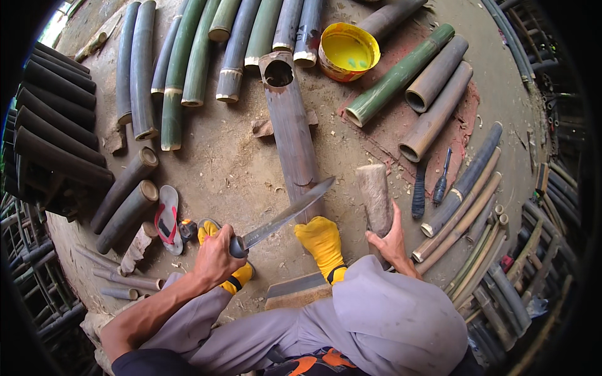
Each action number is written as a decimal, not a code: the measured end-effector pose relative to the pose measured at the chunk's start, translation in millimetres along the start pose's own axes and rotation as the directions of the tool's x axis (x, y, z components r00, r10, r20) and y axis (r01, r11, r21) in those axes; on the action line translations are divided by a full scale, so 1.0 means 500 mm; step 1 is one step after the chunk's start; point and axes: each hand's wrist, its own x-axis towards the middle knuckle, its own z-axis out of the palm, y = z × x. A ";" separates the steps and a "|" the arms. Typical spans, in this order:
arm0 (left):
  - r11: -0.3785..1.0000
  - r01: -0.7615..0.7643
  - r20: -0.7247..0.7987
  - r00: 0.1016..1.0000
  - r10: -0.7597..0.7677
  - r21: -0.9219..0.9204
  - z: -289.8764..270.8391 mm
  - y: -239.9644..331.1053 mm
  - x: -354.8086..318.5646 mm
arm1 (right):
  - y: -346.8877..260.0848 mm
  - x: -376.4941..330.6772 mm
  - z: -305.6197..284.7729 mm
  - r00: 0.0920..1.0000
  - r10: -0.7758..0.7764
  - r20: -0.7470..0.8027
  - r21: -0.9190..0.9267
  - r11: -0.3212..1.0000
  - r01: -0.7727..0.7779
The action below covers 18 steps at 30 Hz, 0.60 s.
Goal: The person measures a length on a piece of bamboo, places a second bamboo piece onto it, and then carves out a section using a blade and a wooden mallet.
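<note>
My left hand (215, 255) is closed round the dark handle of a large knife (285, 215). Its long blade slants up to the right, and its tip overlaps the near part of a grey bamboo tube (292, 141); I cannot tell whether they touch. That tube lies lengthwise before me, its far end showing a dark square-edged opening. My foot in a yellow sock (320, 243) rests at the tube's near end. To the right, my right hand (391, 241) grips a thick, rough wooden club (374, 197), which stands nearly upright beside my knee.
Green and grey bamboo tubes (266, 31) line the far side. A yellow bucket (348, 52) holds yellow liquid. Two dark-handled tools (419, 191) lie at right near bamboo poles (461, 200). A sandal (168, 219) and a tape measure (187, 229) are at left, near stacked dark tubes (63, 147).
</note>
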 end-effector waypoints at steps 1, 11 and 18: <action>0.991 -0.055 0.013 0.998 0.057 -0.124 -0.014 -0.008 0.010 | -0.020 0.009 -0.004 1.000 -0.010 -0.022 0.035 0.999 0.010; 0.951 -0.113 -0.044 0.990 0.131 0.287 -0.178 -0.109 0.263 | -0.128 0.105 -0.008 0.978 -0.208 0.027 0.012 0.978 0.208; 0.948 -0.069 0.015 0.998 0.068 0.309 -0.178 -0.102 0.294 | -0.107 0.099 -0.003 0.971 -0.234 0.041 -0.020 0.972 0.235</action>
